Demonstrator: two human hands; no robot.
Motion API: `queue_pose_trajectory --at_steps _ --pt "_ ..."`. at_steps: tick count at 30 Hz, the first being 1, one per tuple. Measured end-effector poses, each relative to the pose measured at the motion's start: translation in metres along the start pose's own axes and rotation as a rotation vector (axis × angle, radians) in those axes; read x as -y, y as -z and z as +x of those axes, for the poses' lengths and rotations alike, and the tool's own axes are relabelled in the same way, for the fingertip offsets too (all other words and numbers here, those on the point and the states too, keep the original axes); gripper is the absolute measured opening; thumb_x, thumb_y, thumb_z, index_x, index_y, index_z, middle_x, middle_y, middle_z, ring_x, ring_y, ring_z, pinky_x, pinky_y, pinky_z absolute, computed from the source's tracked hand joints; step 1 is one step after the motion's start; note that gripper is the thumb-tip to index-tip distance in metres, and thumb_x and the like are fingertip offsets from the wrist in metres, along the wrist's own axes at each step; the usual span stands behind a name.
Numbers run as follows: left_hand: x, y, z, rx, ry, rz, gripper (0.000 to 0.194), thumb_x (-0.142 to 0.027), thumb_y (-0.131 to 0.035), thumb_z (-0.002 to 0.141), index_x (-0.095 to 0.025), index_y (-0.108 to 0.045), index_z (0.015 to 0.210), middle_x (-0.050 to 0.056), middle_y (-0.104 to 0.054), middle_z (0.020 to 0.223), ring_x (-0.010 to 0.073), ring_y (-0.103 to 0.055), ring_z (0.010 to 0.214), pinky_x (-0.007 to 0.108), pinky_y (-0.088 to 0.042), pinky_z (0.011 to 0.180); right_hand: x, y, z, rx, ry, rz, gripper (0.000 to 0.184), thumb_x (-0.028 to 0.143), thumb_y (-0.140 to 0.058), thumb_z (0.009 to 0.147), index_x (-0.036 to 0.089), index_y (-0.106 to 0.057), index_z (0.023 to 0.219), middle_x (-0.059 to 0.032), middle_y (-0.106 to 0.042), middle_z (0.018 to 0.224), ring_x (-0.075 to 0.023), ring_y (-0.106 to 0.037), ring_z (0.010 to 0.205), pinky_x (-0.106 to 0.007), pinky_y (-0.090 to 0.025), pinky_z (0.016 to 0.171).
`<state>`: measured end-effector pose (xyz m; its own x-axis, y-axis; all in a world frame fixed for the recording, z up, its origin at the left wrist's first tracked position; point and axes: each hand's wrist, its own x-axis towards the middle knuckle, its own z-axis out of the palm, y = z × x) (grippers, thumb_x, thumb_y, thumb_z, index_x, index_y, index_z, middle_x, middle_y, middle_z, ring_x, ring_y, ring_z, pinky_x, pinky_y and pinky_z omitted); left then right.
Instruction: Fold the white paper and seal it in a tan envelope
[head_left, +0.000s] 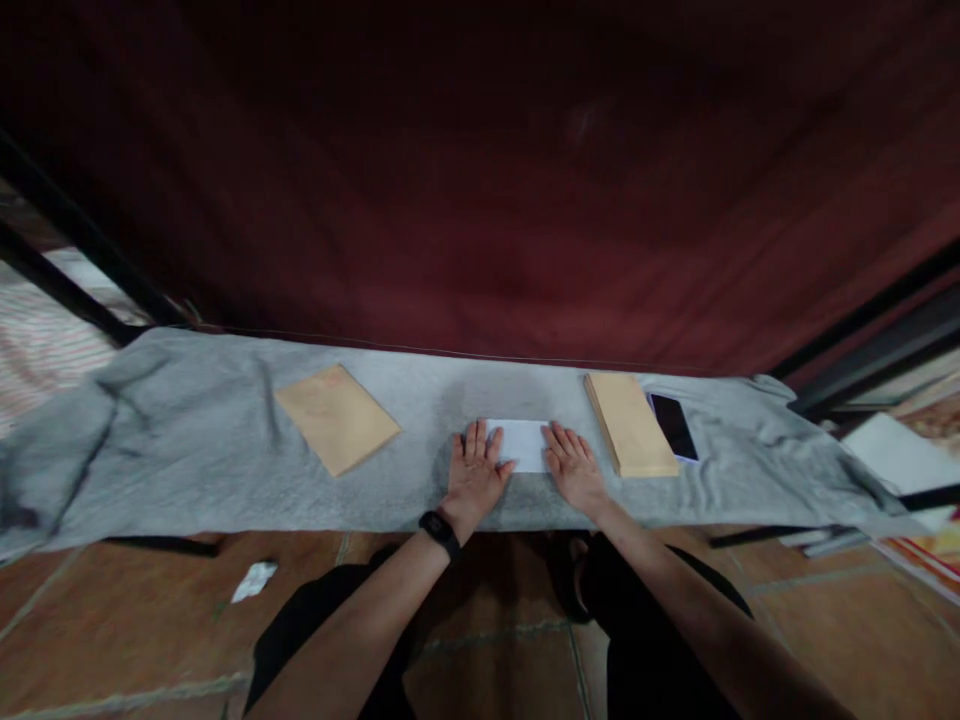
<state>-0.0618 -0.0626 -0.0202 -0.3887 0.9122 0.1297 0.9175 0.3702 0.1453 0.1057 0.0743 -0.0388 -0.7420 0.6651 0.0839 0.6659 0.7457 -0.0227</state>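
Note:
A white folded sheet of paper (525, 446) lies flat on the grey cloth in front of me. My left hand (477, 470) rests on its left end, palm down, fingers stretched out and thumb pointing inward. On the right end lies my right hand (576, 466), also flat with its fingers extended. Right of that hand is a stack of brown envelopes (634, 425). Farther to the left, more brown paper, seemingly envelopes (339, 418), lies at an angle.
Grey cloth (210, 450) covers the narrow bench. A phone (674, 427) lies beside the right-hand stack. Behind the bench hangs a dark red curtain (480, 220). On the tiled floor is a crumpled white tissue (254, 581). Black metal bars (892, 320) stand at both sides.

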Motion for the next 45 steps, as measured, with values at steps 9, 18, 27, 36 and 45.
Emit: queue_pose_trajectory --at_steps 9,18,27,36,45 --pt "0.006 0.005 -0.006 -0.083 -0.036 0.051 0.062 -0.050 -0.030 0.098 -0.015 -0.038 0.149 0.017 -0.036 0.156 0.0291 -0.029 0.146 0.051 -0.016 0.118 0.008 0.016 0.001 0.029 -0.031 0.015 0.052 0.030 -0.026 0.102 0.020 -0.034 0.152 -0.0065 -0.031 0.159 -0.0245 -0.029 0.146 -0.044 -0.022 0.118" --pt "0.006 0.002 -0.006 -0.074 -0.024 0.034 0.063 -0.049 -0.030 0.098 -0.013 -0.038 0.149 0.018 -0.034 0.157 0.0302 -0.028 0.146 0.051 -0.016 0.118 0.009 0.017 0.001 0.011 -0.024 0.026 0.052 0.030 -0.026 0.102 0.020 -0.034 0.152 -0.0066 -0.032 0.158 -0.0232 -0.030 0.146 -0.044 -0.023 0.118" --pt "0.007 0.000 -0.005 -0.084 -0.031 0.092 0.060 -0.047 -0.030 0.098 -0.014 -0.040 0.148 0.017 -0.036 0.156 0.0294 -0.031 0.145 0.051 -0.019 0.118 0.042 0.023 -0.010 -0.148 0.098 0.150 0.053 0.028 -0.033 0.101 0.012 -0.034 0.152 -0.0113 -0.030 0.158 -0.0246 -0.030 0.146 -0.047 -0.028 0.117" --pt "0.009 0.001 -0.003 -0.029 -0.038 0.121 0.058 -0.038 -0.031 0.098 -0.016 -0.033 0.152 0.016 -0.033 0.158 0.0275 -0.028 0.146 0.052 -0.021 0.117 0.067 0.006 -0.046 -0.103 0.269 0.194 0.063 0.049 -0.036 0.101 0.010 -0.033 0.151 -0.0144 -0.032 0.157 -0.0234 -0.028 0.146 -0.042 -0.025 0.120" --pt "0.009 -0.001 -0.003 -0.033 -0.037 0.170 0.062 -0.045 -0.029 0.099 -0.013 -0.033 0.151 0.017 -0.033 0.157 0.0275 -0.029 0.146 0.050 -0.020 0.118 0.036 0.017 -0.062 -0.041 0.133 0.161 0.069 0.052 -0.040 0.099 0.004 -0.037 0.149 -0.0185 -0.031 0.156 -0.0273 -0.031 0.145 -0.043 -0.025 0.120"
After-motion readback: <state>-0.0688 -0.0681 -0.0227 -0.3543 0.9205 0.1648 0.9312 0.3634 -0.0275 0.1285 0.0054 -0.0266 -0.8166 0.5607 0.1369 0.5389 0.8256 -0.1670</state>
